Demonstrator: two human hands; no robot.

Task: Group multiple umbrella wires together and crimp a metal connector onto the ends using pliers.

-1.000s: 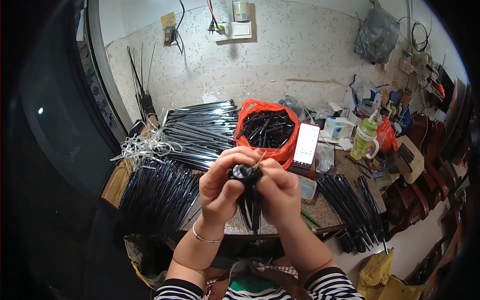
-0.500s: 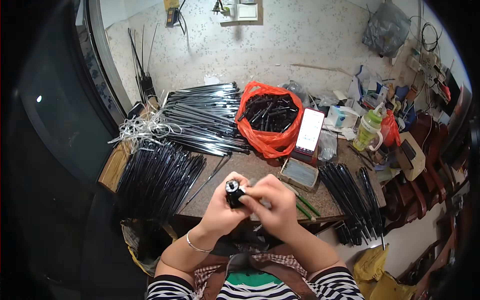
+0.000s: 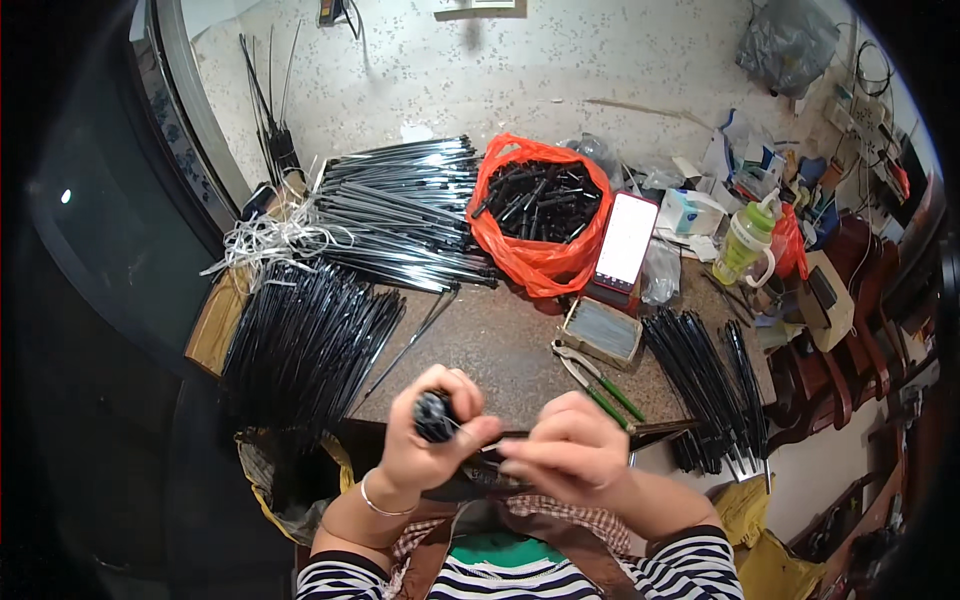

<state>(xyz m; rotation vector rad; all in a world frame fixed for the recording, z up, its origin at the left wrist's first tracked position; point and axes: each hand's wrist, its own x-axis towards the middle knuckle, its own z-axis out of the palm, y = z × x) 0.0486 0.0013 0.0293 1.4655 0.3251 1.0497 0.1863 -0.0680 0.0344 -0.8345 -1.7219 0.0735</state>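
My left hand (image 3: pixel 430 415) is wrapped round a black cylindrical part (image 3: pixel 434 418), its round end turned up. My thumb lies along its side. A thin pale strand, perhaps wire, runs from the part toward my right hand (image 3: pixel 570 450). The fingers of that hand are pinched together on the strand's other end, a short gap away from the left thumb. Both hands are above the table's front edge. Beyond the right hand lie green-handled pliers (image 3: pixel 600 385) beside a small open box (image 3: pixel 602 332) of thin grey pieces.
Black rods (image 3: pixel 300 340) and shiny metal rods (image 3: pixel 400 215) are piled on the left, with white ties (image 3: pixel 275 240). A red plastic bag (image 3: pixel 535 270) holds black parts. Behind the pliers are a phone (image 3: pixel 628 240) and a bottle (image 3: pixel 742 245). More black bundles (image 3: pixel 695 385) overhang the right edge.
My hands have moved apart and nearer to me, the right one pulling away from the black part. The pliers, previously mostly hidden, now show fully. The whole view has shifted slightly.
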